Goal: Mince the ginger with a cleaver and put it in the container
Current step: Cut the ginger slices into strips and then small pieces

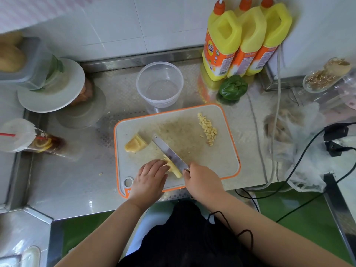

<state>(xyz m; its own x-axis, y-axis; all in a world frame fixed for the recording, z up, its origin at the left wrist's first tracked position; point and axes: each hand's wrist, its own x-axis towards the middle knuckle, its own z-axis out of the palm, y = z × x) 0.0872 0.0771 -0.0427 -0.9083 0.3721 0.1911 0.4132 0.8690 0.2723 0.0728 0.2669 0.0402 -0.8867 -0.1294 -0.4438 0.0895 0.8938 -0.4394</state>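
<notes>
On the grey cutting board with an orange rim, my left hand holds down a strip of peeled ginger with curled fingers. My right hand grips the handle of the cleaver, whose blade runs diagonally across the ginger beside my left fingertips. A bigger ginger chunk lies at the board's left side. A pile of small ginger cubes sits at the board's far right. The clear round container stands empty just behind the board.
Three yellow bottles and a green pepper stand at the back right. Stacked plates and a box are on the left, with a lemon drink cup lying nearby. Cables and a plastic bag crowd the right.
</notes>
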